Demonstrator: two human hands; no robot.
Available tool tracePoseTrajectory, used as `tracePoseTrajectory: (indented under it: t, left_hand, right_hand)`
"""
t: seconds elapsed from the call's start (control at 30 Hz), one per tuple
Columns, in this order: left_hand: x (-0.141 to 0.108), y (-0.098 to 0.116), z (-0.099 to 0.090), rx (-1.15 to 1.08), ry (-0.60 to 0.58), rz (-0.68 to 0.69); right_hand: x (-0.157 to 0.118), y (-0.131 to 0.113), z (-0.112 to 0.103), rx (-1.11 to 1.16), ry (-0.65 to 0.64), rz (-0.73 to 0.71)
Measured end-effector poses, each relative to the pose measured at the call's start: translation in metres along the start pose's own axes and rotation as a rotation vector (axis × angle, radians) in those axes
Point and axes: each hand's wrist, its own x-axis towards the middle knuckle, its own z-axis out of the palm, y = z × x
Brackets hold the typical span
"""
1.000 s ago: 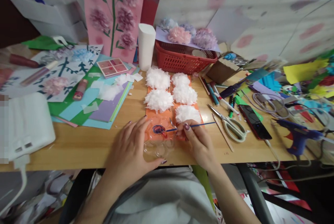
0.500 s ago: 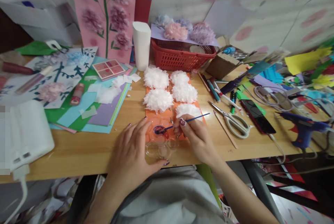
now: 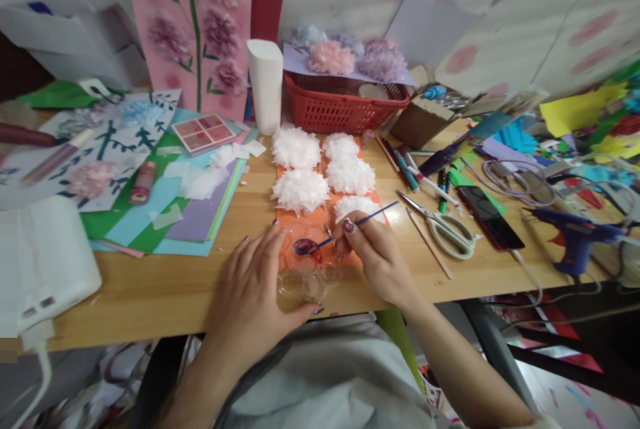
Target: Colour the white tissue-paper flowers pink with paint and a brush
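Note:
My right hand (image 3: 377, 252) pinches a thin blue paintbrush (image 3: 383, 210), its tip down in the dark purple and red paint (image 3: 305, 247). That paint lies in the middle well of a clear plastic paint palette (image 3: 314, 288). With fingers and thumb curved round the palette's left side, my left hand (image 3: 257, 276) holds it against the table. Under the palette's far part is an orange sheet (image 3: 345, 206). Several fluffy white paper flowers sit on it in two columns, including a left one (image 3: 300, 191) and a right one (image 3: 351, 174); my right hand partly covers the nearest.
Scissors (image 3: 445, 229), a wooden stick (image 3: 429, 244), a phone (image 3: 490, 218) and a blue glue gun (image 3: 575, 232) lie to the right. Coloured paper sheets (image 3: 193, 219) and a white power bank (image 3: 60, 259) are left. Behind stand a red basket (image 3: 345, 109) and a white container (image 3: 265, 86).
The view has shifted slightly, so the background sits a little further left. The brush tip has moved slightly within the paint; both hands keep nearly the same places.

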Motion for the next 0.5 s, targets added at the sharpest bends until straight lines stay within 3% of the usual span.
tracePoseTrajectory:
  t: [0.27, 0.5]
  left_hand:
    - [-0.0005, -0.0001, 0.0000, 0.013, 0.005, 0.004]
    - [-0.0006, -0.0012, 0.0001, -0.010, -0.008, -0.001]
  right_hand:
    - [0.0097, -0.0020, 0.0009, -0.023, -0.025, 0.017]
    - [0.0060, -0.0072, -0.0020, -0.152, 0.035, -0.042]
